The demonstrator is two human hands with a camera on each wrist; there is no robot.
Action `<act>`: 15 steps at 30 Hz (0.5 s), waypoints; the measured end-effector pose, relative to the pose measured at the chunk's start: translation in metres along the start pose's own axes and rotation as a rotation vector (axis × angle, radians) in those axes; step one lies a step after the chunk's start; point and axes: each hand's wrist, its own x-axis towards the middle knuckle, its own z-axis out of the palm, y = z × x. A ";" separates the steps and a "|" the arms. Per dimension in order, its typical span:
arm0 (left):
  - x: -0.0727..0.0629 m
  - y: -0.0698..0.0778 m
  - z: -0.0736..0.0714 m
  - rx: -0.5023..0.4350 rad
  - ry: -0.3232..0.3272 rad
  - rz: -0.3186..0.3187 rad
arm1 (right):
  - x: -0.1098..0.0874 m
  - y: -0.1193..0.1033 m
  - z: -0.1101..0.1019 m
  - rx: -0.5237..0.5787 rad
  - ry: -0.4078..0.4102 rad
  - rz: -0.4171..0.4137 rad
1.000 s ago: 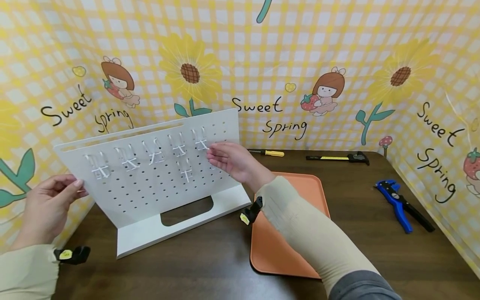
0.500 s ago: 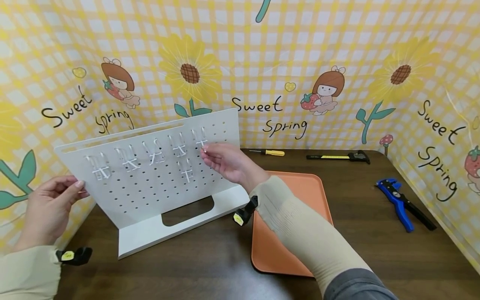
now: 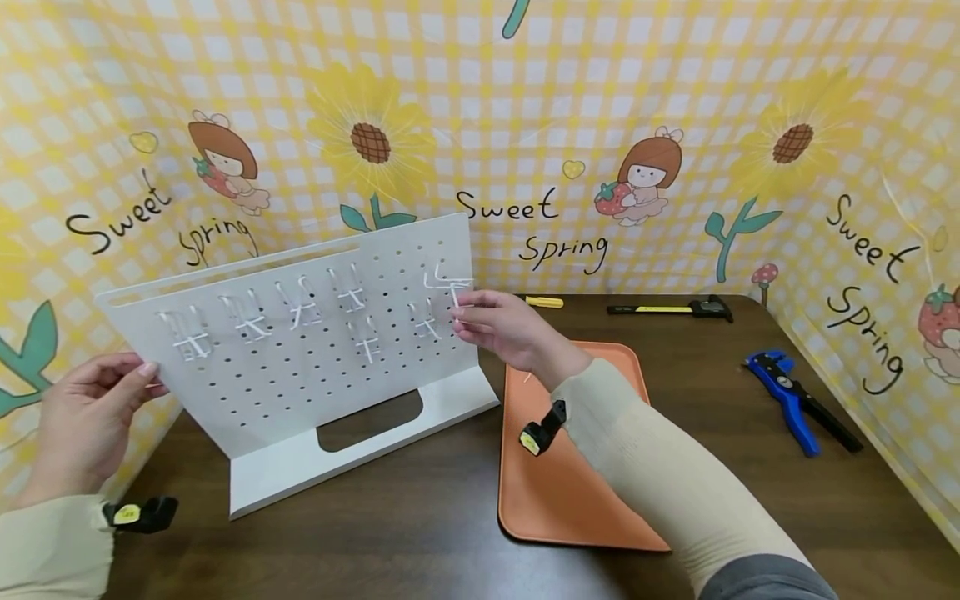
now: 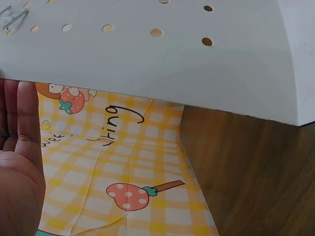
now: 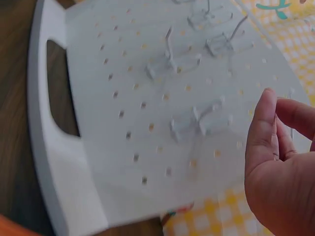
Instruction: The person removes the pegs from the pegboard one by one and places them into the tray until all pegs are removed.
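Note:
A white pegboard (image 3: 300,375) stands tilted on its white base, with several white wire hooks (image 3: 243,321) set in its holes. My left hand (image 3: 93,408) holds the board's left edge between thumb and fingers. Off the board, close to its upper right edge, my right hand (image 3: 510,329) pinches a loose white pegboard hook (image 3: 453,293), whose prongs point up and left. One mounted hook (image 3: 425,321) sits just left of that hand. In the right wrist view the fingertips (image 5: 267,96) are pressed together, and the hook is mostly hidden behind them.
An orange tray (image 3: 547,508) lies right of the board, partly under my right forearm. Blue-and-black wire strippers (image 3: 795,400) lie farther right. At the back are a black caliper-like tool (image 3: 667,309) and a yellow handle (image 3: 545,302). A patterned cloth surrounds the table.
My right hand has drawn the top right hook off the board and moved right with it. The lower right hook has come into view. My left hand stays on the edge.

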 end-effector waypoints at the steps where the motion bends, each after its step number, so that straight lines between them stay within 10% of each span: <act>1: 0.000 0.000 0.000 0.004 0.004 -0.002 | -0.001 0.001 -0.005 -0.013 0.014 -0.006; 15: 0.000 -0.001 -0.001 -0.035 0.001 -0.017 | -0.018 0.036 -0.098 -0.113 0.296 0.029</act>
